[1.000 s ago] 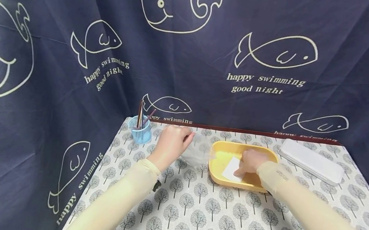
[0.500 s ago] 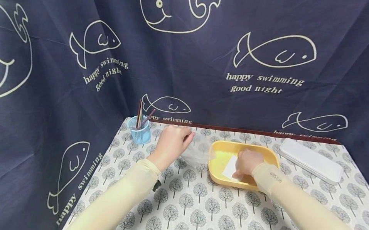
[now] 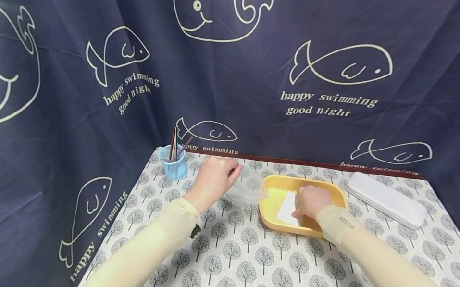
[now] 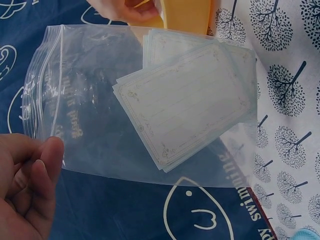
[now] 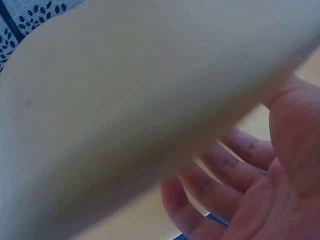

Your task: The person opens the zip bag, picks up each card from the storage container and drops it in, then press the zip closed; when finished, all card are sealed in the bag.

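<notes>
In the left wrist view my left hand [image 4: 27,185] pinches a clear zip bag [image 4: 95,110] near its zip edge, thumb against finger. Inside the bag lie several pale cards [image 4: 185,100] with ornate printed borders, loosely overlapping. From the head, the same hand hangs above the table left of a yellow tray [image 3: 265,222]. My right hand [image 3: 311,201] reaches down into that tray, its thumb at the right edge of a white card [image 3: 287,209]. The right wrist view shows curled fingers [image 5: 220,165] partly hidden behind a blurred pale surface; I cannot tell whether they grip the card.
A blue mesh cup [image 3: 174,167] with pencils stands at the back left corner. Right of the tray lies a long white case [image 3: 386,200]. Tree-patterned cloth [image 3: 248,272] covers the table, and a dark blue curtain [image 3: 221,79] hangs behind it.
My right hand has moved slightly left inside the tray, over the card's right side. The card shows a little more upright in the view. The left hand and bag stay in place.
</notes>
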`<state>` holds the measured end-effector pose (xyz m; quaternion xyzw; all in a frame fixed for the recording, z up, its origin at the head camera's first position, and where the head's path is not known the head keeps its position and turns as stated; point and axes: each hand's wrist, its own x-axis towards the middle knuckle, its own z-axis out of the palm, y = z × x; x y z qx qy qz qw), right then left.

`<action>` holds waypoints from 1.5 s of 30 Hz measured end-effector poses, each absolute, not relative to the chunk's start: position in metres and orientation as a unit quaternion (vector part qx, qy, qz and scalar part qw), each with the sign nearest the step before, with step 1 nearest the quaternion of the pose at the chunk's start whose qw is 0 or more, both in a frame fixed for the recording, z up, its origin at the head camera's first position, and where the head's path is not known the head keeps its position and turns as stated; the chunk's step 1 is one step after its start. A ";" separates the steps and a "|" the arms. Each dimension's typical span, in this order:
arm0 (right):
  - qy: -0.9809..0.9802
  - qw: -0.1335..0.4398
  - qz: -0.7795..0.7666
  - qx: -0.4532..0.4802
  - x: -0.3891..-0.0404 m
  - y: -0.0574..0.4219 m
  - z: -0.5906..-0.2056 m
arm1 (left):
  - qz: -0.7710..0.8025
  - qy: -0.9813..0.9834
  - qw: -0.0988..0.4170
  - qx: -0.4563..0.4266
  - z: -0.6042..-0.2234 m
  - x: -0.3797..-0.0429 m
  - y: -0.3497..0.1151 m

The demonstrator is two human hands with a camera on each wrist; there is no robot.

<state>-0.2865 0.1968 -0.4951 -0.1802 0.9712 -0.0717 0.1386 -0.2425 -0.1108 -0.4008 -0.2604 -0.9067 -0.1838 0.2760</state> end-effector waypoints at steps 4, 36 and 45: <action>0.975 0.079 -0.090 -0.190 -0.290 0.203 -0.498 | -0.191 -0.907 0.271 -0.260 -0.400 -0.242 -0.111; 0.901 -0.163 -0.334 -0.225 -0.258 0.219 -0.382 | -0.191 -0.905 0.277 -0.260 -0.395 -0.241 -0.112; 0.861 -0.243 -0.359 -0.267 -0.246 0.203 -0.361 | -0.187 -0.904 0.284 -0.258 -0.393 -0.240 -0.111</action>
